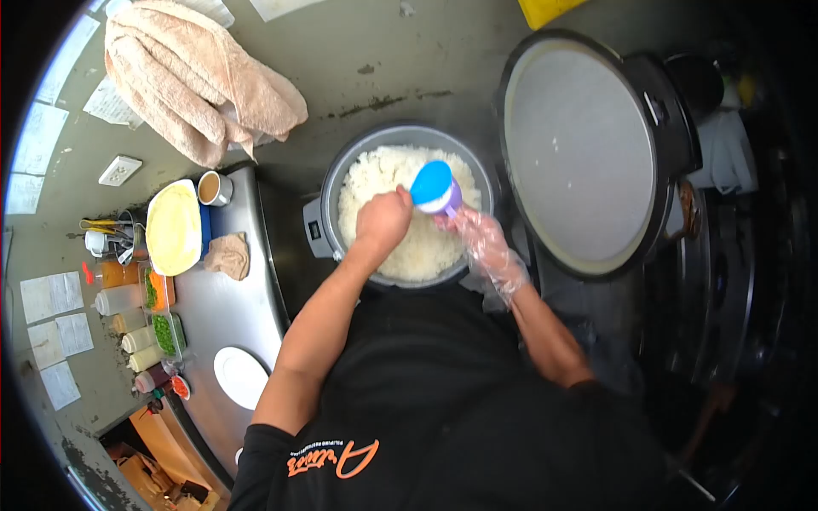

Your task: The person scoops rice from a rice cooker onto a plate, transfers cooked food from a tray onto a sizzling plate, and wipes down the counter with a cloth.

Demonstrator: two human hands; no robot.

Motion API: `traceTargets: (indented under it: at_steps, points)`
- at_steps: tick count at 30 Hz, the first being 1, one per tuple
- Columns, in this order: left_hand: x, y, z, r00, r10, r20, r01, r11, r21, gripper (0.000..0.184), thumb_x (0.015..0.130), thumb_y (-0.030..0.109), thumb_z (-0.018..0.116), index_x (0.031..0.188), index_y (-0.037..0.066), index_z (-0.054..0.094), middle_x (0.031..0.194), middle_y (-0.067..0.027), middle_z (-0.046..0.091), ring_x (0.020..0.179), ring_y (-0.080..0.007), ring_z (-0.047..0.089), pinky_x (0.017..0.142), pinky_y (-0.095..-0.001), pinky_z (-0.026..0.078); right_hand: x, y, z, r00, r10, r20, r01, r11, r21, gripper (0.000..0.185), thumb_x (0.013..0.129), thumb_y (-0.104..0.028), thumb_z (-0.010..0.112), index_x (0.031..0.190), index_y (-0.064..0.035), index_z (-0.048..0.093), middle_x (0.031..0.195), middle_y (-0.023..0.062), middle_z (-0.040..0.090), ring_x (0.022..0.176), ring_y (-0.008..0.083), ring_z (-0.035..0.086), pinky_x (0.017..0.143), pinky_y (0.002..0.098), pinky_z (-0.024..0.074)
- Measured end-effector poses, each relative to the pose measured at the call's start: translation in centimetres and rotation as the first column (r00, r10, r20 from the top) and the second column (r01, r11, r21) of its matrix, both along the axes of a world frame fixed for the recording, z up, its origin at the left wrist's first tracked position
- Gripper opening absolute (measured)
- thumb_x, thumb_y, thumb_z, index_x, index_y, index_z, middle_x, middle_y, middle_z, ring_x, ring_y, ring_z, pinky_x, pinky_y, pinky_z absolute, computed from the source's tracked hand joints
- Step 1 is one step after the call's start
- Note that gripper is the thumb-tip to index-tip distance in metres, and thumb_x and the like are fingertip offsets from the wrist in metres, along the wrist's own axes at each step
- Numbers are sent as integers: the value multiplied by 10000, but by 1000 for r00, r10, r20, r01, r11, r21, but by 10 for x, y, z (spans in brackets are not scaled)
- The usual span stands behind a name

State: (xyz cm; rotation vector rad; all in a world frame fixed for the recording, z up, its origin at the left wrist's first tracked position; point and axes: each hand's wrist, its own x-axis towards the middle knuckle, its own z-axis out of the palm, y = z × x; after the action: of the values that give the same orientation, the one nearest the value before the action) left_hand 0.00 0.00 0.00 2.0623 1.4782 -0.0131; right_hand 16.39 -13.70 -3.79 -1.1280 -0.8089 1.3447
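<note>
A large rice cooker point(333, 175) full of cooked white rice point(375, 170) stands in front of me. Over the rice, my bare left hand point(383, 220) is closed at the near end of a blue scoop point(433, 180), its handle hidden in the fist. My right hand point(481, 236), in a clear plastic glove, grips a purple cup point(446, 202) by its handle. The scoop's rounded blue head lies over the cup's mouth and hides what is inside. Both hands are close together above the pot.
The cooker's round lid point(579, 157) stands raised at the right. On the left, a steel counter point(217, 315) carries a tub of yellow food point(173, 227), a mug point(215, 188), a folded cloth point(227, 256), a white plate point(240, 377) and several squeeze bottles point(118, 300). A towel point(192, 77) hangs above.
</note>
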Motion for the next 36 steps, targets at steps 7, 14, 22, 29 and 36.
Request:
traceTargets:
  at_steps: [7, 14, 22, 29, 36]
  points:
    - [-11, 9, -21, 999, 46, 3, -46, 998, 39, 582, 1025, 336, 330, 836, -52, 720, 839, -298, 690, 832, -474, 682, 834, -536, 532, 16, -12, 0, 999, 35, -16, -35, 999, -14, 235, 1058, -143, 494, 947, 20, 623, 1092, 67, 636, 1069, 159, 603, 1010, 324, 442]
    - [-17, 11, -34, 979, 202, 19, -202, 979, -4, 588, 1028, 335, 328, 810, -45, 722, 869, -299, 694, 873, -474, 679, 857, -539, 523, 22, -13, 3, 994, 98, -58, -99, 995, -10, 236, 1052, -140, 511, 907, 10, 622, 1150, 80, 641, 1097, 186, 602, 1034, 349, 428]
    - [-29, -10, -10, 958, 288, 13, -288, 956, 46, 575, 1033, 333, 338, 824, -59, 703, 892, -301, 692, 847, -485, 671, 832, -554, 524, 29, 12, 5, 980, 102, -170, -108, 994, -29, 244, 1048, -197, 528, 1083, 26, 619, 1159, 134, 650, 1185, 225, 589, 1128, 419, 398]
    - [-62, -43, -30, 979, 205, 4, -197, 932, 305, 426, 1054, 263, 390, 835, 9, 652, 731, -235, 659, 675, -449, 654, 640, -526, 541, 30, 23, 4, 976, 7, -216, -26, 996, -82, 191, 1042, -188, 532, 1012, -38, 646, 1043, 114, 665, 1091, 230, 627, 1054, 440, 458]
    - [-173, -155, 27, 761, 597, 255, -613, 790, -22, 491, 1044, 447, 426, 932, -7, 575, 853, -266, 639, 854, -464, 611, 744, -534, 468, -4, 30, 18, 920, 292, -262, -314, 948, -45, 185, 996, -162, 570, 883, -20, 600, 821, 56, 594, 900, 252, 657, 843, 465, 546]
